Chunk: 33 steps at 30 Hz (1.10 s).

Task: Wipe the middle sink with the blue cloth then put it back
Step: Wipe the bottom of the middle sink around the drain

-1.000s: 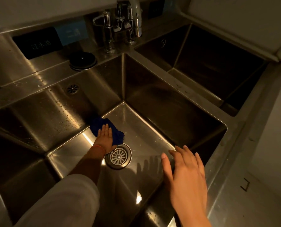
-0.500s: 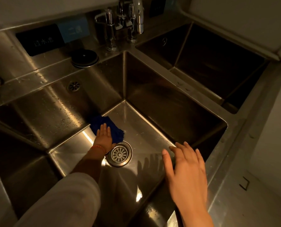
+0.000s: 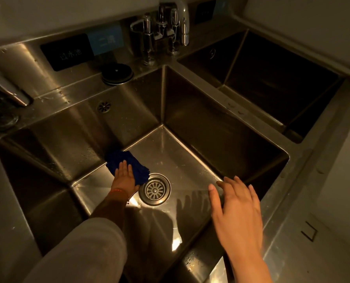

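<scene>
We pressed left hand [image 3: 124,176] flat on blue cloth [image 3: 129,166], middle sink [image 3: 190,166] floor, far-left corner; right hand [image 3: 237,209] released. Wiping underway; return pending.

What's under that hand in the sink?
The blue cloth, pressed flat on the sink floor by the left hand. The part beneath the palm is hidden.

Left hand [image 3: 124,176] presses blue cloth [image 3: 129,164] flat, seemingly, beside drain [image 3: 155,189].
</scene>
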Each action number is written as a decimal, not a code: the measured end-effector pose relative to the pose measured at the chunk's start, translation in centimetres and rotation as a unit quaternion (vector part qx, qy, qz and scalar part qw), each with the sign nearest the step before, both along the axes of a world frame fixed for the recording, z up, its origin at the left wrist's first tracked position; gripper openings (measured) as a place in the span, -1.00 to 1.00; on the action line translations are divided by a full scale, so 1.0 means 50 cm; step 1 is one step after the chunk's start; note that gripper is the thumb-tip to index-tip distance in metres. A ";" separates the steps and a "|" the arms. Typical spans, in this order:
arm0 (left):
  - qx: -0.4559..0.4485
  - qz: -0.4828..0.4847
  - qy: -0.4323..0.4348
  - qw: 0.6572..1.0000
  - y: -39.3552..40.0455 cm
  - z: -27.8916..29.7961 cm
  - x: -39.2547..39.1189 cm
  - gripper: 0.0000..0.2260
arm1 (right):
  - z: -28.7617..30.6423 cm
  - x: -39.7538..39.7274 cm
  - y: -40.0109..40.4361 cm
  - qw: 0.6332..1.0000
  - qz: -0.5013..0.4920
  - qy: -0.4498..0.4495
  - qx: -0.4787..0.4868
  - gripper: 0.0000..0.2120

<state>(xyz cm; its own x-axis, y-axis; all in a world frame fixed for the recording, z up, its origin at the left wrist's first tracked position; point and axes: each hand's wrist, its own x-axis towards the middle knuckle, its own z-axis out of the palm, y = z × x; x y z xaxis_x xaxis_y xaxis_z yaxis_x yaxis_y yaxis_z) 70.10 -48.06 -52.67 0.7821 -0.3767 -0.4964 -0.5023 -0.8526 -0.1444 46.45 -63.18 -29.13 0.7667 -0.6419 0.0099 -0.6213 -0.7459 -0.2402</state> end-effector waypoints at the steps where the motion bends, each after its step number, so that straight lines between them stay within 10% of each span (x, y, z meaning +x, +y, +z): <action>1: -0.002 0.003 -0.001 1.000 0.009 -0.002 -0.002 -0.22 | 0.000 0.000 0.000 1.000 -0.001 -0.004 0.000 -0.46; 33: -0.025 -0.025 -0.036 0.999 -0.036 -0.023 0.015 -0.24 | -0.006 0.001 -0.001 1.000 -0.004 -0.011 -0.008 -0.43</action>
